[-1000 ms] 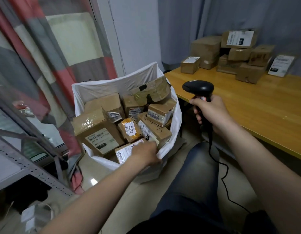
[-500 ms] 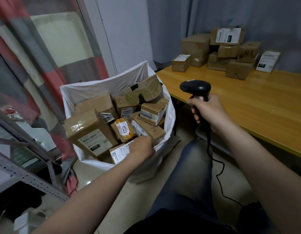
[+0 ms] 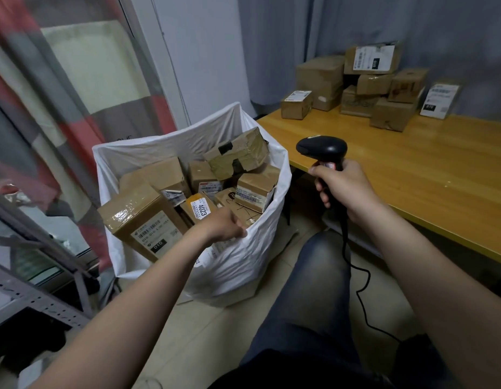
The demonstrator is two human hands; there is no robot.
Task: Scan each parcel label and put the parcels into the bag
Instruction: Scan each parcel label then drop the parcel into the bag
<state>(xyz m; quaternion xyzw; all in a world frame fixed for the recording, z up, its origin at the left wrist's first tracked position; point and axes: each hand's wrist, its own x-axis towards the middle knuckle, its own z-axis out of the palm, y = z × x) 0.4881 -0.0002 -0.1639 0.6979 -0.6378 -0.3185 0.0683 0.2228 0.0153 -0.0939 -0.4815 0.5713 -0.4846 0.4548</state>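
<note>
A white plastic bag (image 3: 170, 144) stands on the floor, packed with several brown cardboard parcels; a large labelled one (image 3: 142, 217) leans at its left. My left hand (image 3: 224, 224) hovers over the bag's near rim with loosely curled fingers and holds nothing. Just below that hand, a parcel label (image 3: 213, 252) shows faintly through the bag wall. My right hand (image 3: 342, 186) grips the handle of a black barcode scanner (image 3: 321, 147), held beside the table's corner and facing the bag. More parcels (image 3: 370, 80) are piled at the far end of the wooden table (image 3: 412, 169).
A grey metal shelf frame (image 3: 33, 301) stands at the left, close to the bag. The scanner's cable (image 3: 359, 282) hangs down past my jeans-clad leg (image 3: 314, 290). A checked curtain (image 3: 61, 94) hangs behind the bag. A small single box (image 3: 295, 103) sits near the table's far left corner.
My left hand has let go of the white-labelled parcel and shifted right to the bag's rim; that parcel now lies lower behind the bag wall. The scanner hand has barely moved.
</note>
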